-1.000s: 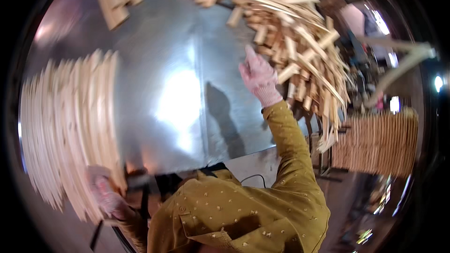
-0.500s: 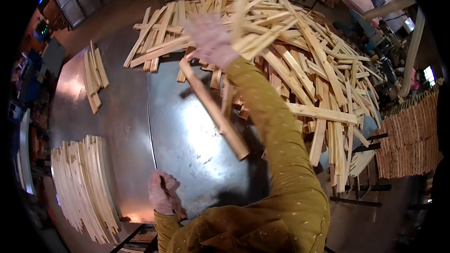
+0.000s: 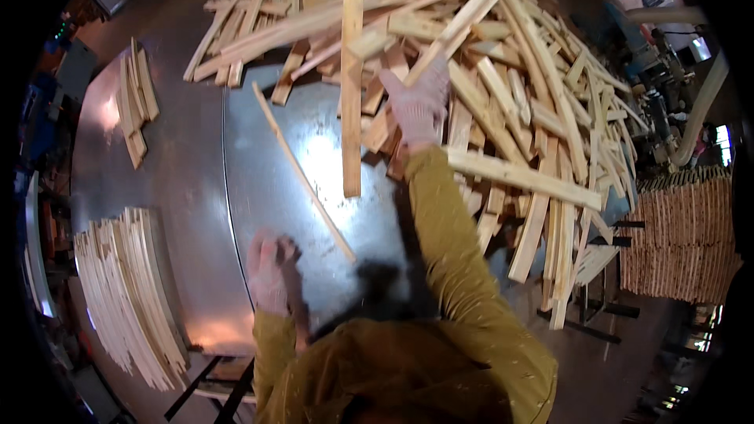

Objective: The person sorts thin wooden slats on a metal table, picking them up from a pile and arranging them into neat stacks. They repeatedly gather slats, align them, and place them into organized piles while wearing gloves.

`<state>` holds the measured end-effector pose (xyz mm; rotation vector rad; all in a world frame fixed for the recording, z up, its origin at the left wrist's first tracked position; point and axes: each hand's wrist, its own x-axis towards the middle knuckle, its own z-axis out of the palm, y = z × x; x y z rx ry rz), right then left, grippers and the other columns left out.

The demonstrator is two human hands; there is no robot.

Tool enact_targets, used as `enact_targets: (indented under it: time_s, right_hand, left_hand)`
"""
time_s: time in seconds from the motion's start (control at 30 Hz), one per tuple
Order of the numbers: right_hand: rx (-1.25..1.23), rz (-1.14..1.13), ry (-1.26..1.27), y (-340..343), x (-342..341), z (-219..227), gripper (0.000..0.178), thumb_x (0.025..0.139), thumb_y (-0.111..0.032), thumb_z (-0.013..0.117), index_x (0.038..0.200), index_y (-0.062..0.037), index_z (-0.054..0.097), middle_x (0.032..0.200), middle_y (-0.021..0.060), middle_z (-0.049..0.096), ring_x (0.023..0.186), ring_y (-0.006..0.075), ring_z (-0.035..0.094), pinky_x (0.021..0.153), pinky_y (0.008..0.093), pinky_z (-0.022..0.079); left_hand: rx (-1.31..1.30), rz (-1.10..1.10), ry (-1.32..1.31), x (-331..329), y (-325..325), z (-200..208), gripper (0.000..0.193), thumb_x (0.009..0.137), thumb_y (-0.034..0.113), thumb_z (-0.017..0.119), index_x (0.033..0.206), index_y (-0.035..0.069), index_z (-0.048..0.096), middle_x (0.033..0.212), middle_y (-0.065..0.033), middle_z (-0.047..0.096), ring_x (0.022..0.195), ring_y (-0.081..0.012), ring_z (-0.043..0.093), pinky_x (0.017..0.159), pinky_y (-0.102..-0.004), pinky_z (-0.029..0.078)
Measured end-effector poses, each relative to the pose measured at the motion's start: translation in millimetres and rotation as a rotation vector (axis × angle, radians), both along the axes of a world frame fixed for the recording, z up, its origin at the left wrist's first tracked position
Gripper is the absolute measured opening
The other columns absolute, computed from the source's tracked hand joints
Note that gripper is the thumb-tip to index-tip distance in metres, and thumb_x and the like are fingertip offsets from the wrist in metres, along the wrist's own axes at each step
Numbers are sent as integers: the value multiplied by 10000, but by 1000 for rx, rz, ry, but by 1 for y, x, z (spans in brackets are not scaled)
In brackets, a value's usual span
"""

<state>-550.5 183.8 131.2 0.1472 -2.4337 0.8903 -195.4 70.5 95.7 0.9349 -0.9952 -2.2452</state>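
My right hand (image 3: 420,106), in a pink knit glove, reaches into a big heap of wooden slats (image 3: 542,122). Its thumb and fingers are spread around the near end of a pale slat (image 3: 463,22); no firm grip shows. Left of it, a long upright-looking board (image 3: 353,110) juts from the heap toward me, its near end over the metal table (image 3: 192,157). A thin slat (image 3: 302,169) slants across the tabletop. My left hand (image 3: 269,275), also gloved and slightly blurred, is by the table's near side, loosely curled with the thumb apart and nothing visible in it.
A neat row of pale slats (image 3: 129,298) lies at the left near side, with a few more slats (image 3: 136,106) farther back. Stacked wood (image 3: 675,235) stands at right beyond dark metal bars (image 3: 581,326). Machinery and a pale hose (image 3: 701,110) are at far right.
My right hand has moved right and nearer, onto a slat. The slat on the tabletop has shifted left and looks narrower. A board now extends toward me. My left hand has risen slightly.
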Motion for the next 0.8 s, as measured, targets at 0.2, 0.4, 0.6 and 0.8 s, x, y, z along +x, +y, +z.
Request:
enact_targets:
  time_s: [0.2,0.4,0.6,0.8]
  right_hand:
    - [372,375,-378,15,5,-22,560,831,-166,666,1345,-22,495,1142,173,597,890,286,645,661,376,542]
    - [-111,937,-213,22,263,-27,542,868,-189,674,1349,-6,505,1160,236,576,1037,427,580,911,437,491]
    - [514,764,-378,32,296,-105,731,840,-195,732,1464,-22,393,1304,250,571,1106,405,593,915,445,501]
    - [457,995,-129,32,309,-119,565,862,-252,654,1340,8,499,960,167,627,876,333,639,770,452,528]
  left_hand:
    - [-420,-378,-81,-85,-19,25,568,991,389,600,1386,3,468,1246,-121,607,1068,-198,605,935,-364,511]
    - [-202,-644,57,-66,-7,-15,659,877,349,744,1366,28,439,1094,-85,597,982,-210,609,855,-376,517]
    - [296,-266,53,37,-36,-60,516,872,183,750,1286,35,480,952,-112,621,823,-242,641,756,-402,567]
    - [371,-55,-129,54,-49,-100,426,916,298,733,1208,39,561,961,-122,641,798,-251,649,733,-399,595]
